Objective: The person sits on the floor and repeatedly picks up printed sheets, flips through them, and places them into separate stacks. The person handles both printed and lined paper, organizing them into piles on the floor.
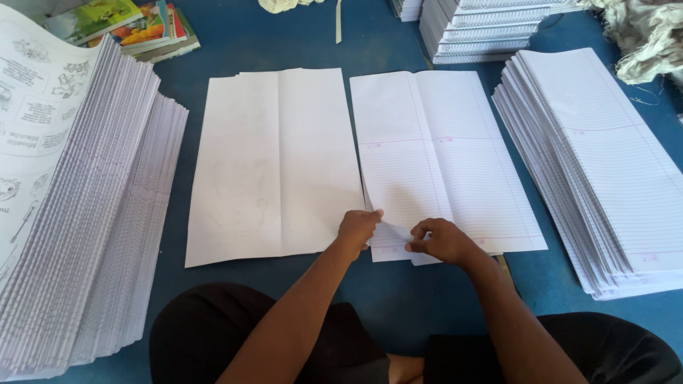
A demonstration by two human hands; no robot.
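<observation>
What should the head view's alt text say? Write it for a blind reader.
Both hands, left and right, pinch the near corner of a lined sheet on a blue table. A blank sheet lies beside it, with paper stacks on both sides.

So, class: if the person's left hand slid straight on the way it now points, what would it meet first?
The left hand points up and right, so it would likely meet the ruled sheets whose corner it already pinches; depth is unclear.

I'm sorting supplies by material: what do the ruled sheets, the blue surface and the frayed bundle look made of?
Ruled sheets: thin matt paper; the corner curls where both hands lift it.
Blue surface: smooth, matt, maybe plastic sheet or painted board; cannot tell.
Frayed bundle: coarse off-white fibre, like jute or sacking, with loose threads.
</observation>
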